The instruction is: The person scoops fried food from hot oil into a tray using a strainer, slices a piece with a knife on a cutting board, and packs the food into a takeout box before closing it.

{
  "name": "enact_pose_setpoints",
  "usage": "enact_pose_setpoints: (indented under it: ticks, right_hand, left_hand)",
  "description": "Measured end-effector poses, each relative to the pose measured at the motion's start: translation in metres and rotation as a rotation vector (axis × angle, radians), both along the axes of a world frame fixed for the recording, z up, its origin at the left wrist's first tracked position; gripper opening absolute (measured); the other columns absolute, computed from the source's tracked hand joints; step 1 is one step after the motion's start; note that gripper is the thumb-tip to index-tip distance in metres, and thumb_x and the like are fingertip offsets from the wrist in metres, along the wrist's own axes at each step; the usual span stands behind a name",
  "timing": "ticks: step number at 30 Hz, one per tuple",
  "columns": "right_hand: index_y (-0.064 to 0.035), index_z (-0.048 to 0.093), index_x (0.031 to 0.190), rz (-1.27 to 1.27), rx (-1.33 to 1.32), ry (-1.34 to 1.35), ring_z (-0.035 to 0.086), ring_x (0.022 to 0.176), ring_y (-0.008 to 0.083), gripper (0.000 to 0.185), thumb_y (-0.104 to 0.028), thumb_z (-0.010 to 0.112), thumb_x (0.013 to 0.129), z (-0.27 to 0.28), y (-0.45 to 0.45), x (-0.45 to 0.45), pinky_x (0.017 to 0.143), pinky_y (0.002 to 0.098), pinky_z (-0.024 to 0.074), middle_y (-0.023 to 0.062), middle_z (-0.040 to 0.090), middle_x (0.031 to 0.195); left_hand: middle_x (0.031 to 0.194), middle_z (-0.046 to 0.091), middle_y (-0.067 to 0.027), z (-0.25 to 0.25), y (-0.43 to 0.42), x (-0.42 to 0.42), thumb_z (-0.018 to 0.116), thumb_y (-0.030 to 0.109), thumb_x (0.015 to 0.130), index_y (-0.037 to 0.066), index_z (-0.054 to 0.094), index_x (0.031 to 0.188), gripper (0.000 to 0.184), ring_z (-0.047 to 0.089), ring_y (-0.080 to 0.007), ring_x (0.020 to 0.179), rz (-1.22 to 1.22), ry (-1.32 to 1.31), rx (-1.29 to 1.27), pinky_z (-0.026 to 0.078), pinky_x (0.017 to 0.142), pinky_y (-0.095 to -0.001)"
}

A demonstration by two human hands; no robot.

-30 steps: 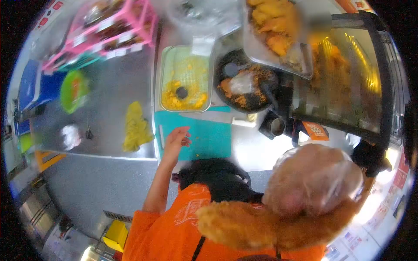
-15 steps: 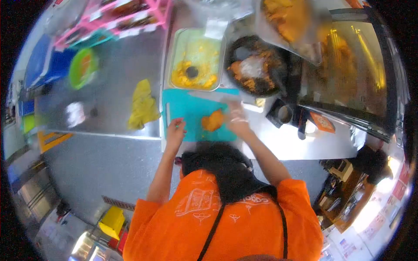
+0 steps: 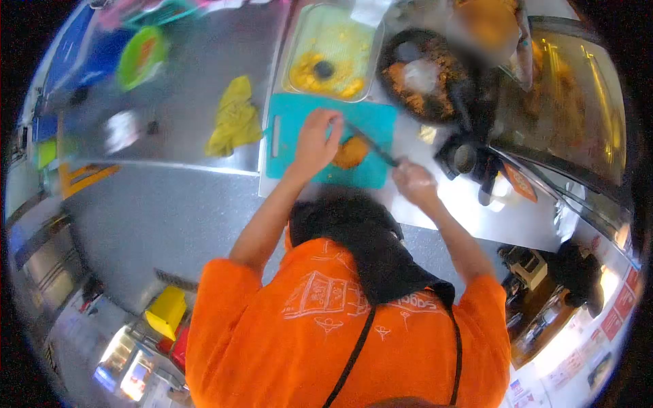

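A teal cutting board (image 3: 286, 153) lies in front of me, with a golden-brown breaded-looking piece of food (image 3: 348, 155) on it. My right hand (image 3: 415, 182) is closed around the handle of a knife (image 3: 371, 143) at the board's right edge. The blade slants up and left, over or just beside the food. Above the board, left of the food, is my left hand (image 3: 315, 146), its fingers bent near the blade's tip and its thumb apart from them. Nothing shows in it; whether it touches the blade I cannot tell.
Behind the board is a clear tray (image 3: 333, 37) with yellow food. A dark pan (image 3: 442, 102) of crumbly orange food stands right of it. A yellow cloth (image 3: 235, 122) lies left. A glass-fronted display case (image 3: 561, 109) and a black container (image 3: 464, 160) are at the right.
The knife, lying along the board's far side before, is now in my right hand, which has moved right and toward me. My left hand has reached forward over the board. The view has shifted.
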State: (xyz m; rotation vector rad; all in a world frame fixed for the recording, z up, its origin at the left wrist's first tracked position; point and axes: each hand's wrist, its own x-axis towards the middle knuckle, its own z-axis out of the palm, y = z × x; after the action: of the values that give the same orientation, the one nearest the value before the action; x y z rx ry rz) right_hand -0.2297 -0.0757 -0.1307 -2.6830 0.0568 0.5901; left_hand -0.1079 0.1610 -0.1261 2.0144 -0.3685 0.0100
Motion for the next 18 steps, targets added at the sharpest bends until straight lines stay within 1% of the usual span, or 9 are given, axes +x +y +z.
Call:
enact_pose_setpoints:
  ticks: [1,2,3,5,8,12,15,17,18]
  right_hand:
    - [-0.0088,0.055,0.112,-0.008,-0.027,0.074,0.063,0.07,0.0373,0.03,-0.028,0.049,0.09,0.003,0.011,-0.011,0.07,0.0477,0.0516,0.0186,0.065,0.079]
    - [-0.008,0.056,0.105,0.057,0.015,0.057,0.063,0.071,0.0359,0.032,-0.035,0.044,0.094,0.004,0.022,-0.02,0.065,0.0465,0.0517,0.0179,0.064,0.078]
    - [-0.0075,0.055,0.103,0.145,-0.079,-0.025,0.063,0.071,0.0356,0.032,-0.035,0.042,0.095,-0.03,0.032,-0.034,0.062,0.0463,0.0519,0.0178,0.062,0.073]
    - [-0.0048,0.052,0.104,0.066,0.007,-0.047,0.063,0.072,0.0374,0.026,-0.028,0.046,0.092,-0.06,0.049,-0.04,0.063,0.0476,0.0522,0.0178,0.061,0.073]
    - [-0.0023,0.05,0.106,0.038,-0.102,-0.015,0.063,0.07,0.039,0.025,-0.021,0.048,0.089,-0.048,0.064,-0.03,0.061,0.0481,0.0521,0.0181,0.062,0.078]
    - [0.0007,0.048,0.106,0.034,-0.036,0.091,0.063,0.07,0.0399,0.026,-0.018,0.046,0.089,-0.036,0.064,-0.03,0.061,0.0486,0.0517,0.0197,0.063,0.082]
    - [0.0019,0.047,0.107,0.075,-0.048,0.158,0.064,0.071,0.0395,0.027,-0.016,0.046,0.087,-0.036,0.069,-0.024,0.061,0.049,0.051,0.0215,0.063,0.08]
    - [0.0011,0.05,0.098,0.105,-0.125,-0.025,0.064,0.057,0.0297,0.021,-0.015,0.051,0.086,-0.048,0.073,-0.033,0.047,0.0413,0.0504,0.0131,0.061,0.065]
    - [0.0011,0.05,0.098,0.109,-0.121,-0.02,0.064,0.057,0.0297,0.021,-0.015,0.051,0.086,-0.046,0.074,-0.031,0.047,0.0413,0.0504,0.0131,0.061,0.065]
  left_hand:
    - [0.089,0.06,-0.0185,-0.001,-0.004,0.004,0.056,0.016,0.087,-0.001,0.061,0.093,0.018,0.059,-0.0358,0.086,-0.033,-0.101,0.009,0.046,0.075,-0.0428]
    - [0.084,0.06,-0.0181,-0.005,-0.009,0.009,0.056,0.019,0.088,0.0,0.061,0.088,0.019,0.059,-0.036,0.082,-0.069,-0.205,0.016,0.046,0.072,-0.0442]
    - [0.084,0.06,-0.0181,-0.01,-0.018,0.014,0.056,0.019,0.088,0.0,0.061,0.088,0.019,0.059,-0.036,0.082,-0.072,-0.196,0.015,0.046,0.072,-0.0442]
    - [0.077,0.061,-0.0176,-0.021,-0.039,0.025,0.055,0.025,0.089,0.002,0.06,0.08,0.025,0.06,-0.037,0.076,-0.278,-0.151,0.126,0.047,0.066,-0.0462]
    - [0.075,0.062,-0.0166,-0.045,-0.057,0.036,0.056,0.029,0.09,0.005,0.061,0.078,0.027,0.06,-0.0373,0.07,-0.437,-0.266,0.225,0.049,0.064,-0.0455]
    - [0.07,0.062,-0.0164,-0.064,-0.065,0.034,0.054,0.032,0.089,0.005,0.06,0.074,0.032,0.06,-0.0368,0.065,-0.445,-0.295,0.182,0.048,0.059,-0.0479]
    - [0.068,0.061,-0.0157,-0.073,-0.061,0.039,0.055,0.032,0.089,0.005,0.059,0.071,0.033,0.06,-0.0362,0.063,-0.512,-0.269,0.271,0.048,0.056,-0.047]
    - [0.075,0.063,-0.017,-0.079,-0.061,0.037,0.055,0.035,0.089,0.005,0.061,0.074,0.035,0.061,-0.0371,0.07,-0.452,-0.213,0.233,0.05,0.064,-0.0463]
    - [0.075,0.063,-0.017,-0.08,-0.061,0.038,0.055,0.035,0.089,0.005,0.061,0.074,0.035,0.061,-0.0371,0.07,-0.449,-0.206,0.236,0.05,0.064,-0.0463]
